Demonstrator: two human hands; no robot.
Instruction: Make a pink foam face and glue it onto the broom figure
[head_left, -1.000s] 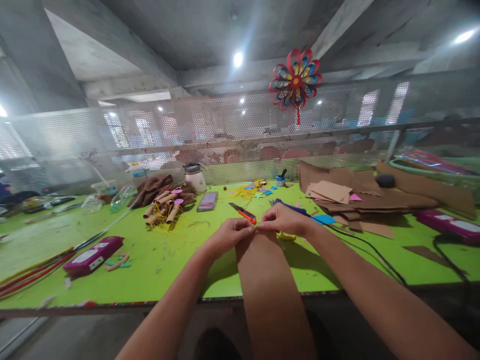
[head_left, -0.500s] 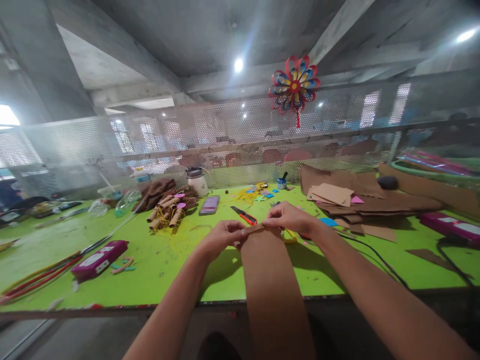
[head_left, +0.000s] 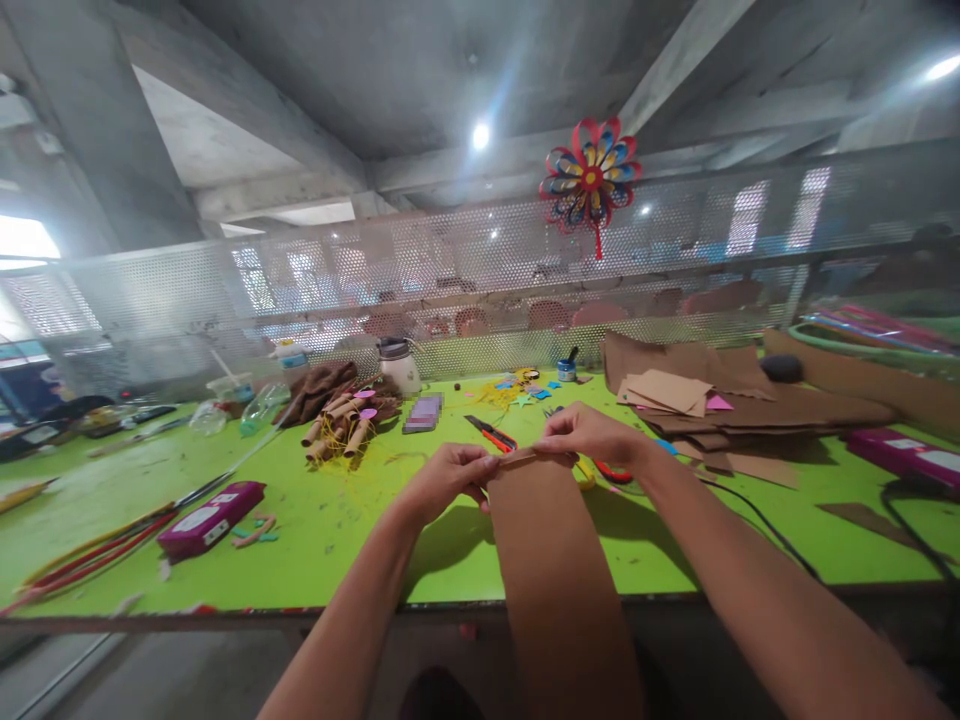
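A long strip of brown paper [head_left: 559, 560] hangs from both hands over the table's front edge toward my lap. Its far end is folded or rolled into a narrow band. My left hand [head_left: 456, 475] pinches the left corner of that end between thumb and fingers. At the right corner, my right hand [head_left: 585, 435] grips the same edge with its fingertips. Just beyond the fingers lies an orange and black utility knife [head_left: 491, 434]. Scissors with red handles [head_left: 613, 472] lie partly hidden behind my right wrist.
Brown paper rolls [head_left: 345, 425] with yellow strings lie left of centre, near a phone [head_left: 424, 412] and a flask [head_left: 399, 367]. Stacked brown paper [head_left: 750, 400] fills the right back. Purple boxes [head_left: 211, 520] sit on both sides. A mesh screen [head_left: 450, 270] stands behind the green table [head_left: 337, 560].
The view has shifted slightly, so everything sits a little further right and lower. Both hands keep their pinch on the paper strip's end, with only small finger movement.
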